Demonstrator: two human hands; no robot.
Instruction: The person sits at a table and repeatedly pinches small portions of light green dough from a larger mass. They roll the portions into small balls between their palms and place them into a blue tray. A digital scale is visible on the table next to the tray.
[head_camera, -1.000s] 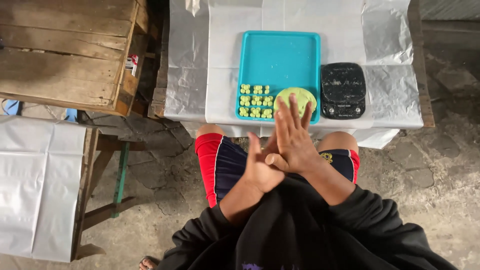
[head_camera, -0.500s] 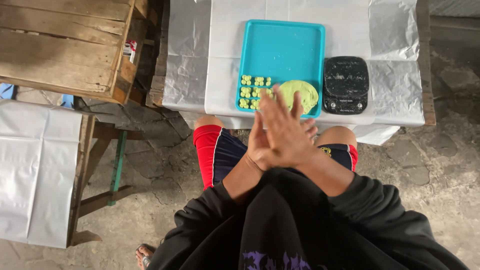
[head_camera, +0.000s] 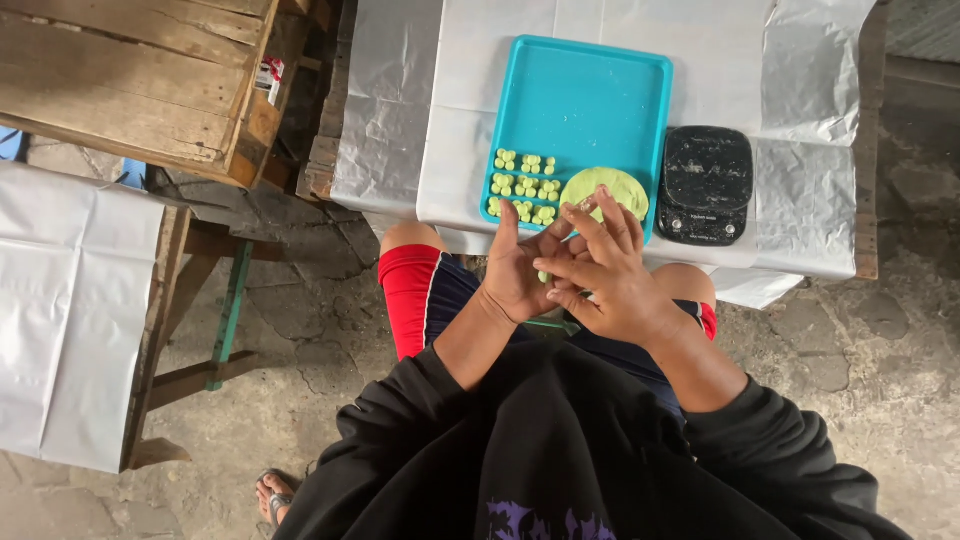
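The left hand (head_camera: 520, 275) and right hand (head_camera: 605, 275) press together palm to palm, fingers stretched flat, a small green dough piece (head_camera: 545, 276) caught between them. At twelve o'clock from the hands, a turquoise tray (head_camera: 590, 100) on the bench (head_camera: 400, 120) holds small green pieces (head_camera: 525, 186) and a green dough lump (head_camera: 610, 187). A black scale (head_camera: 706, 184) sits at the tray's three o'clock.

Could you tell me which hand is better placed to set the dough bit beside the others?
Probably left: the left hand lies nearer the small green dough pieces on the turquoise tray.
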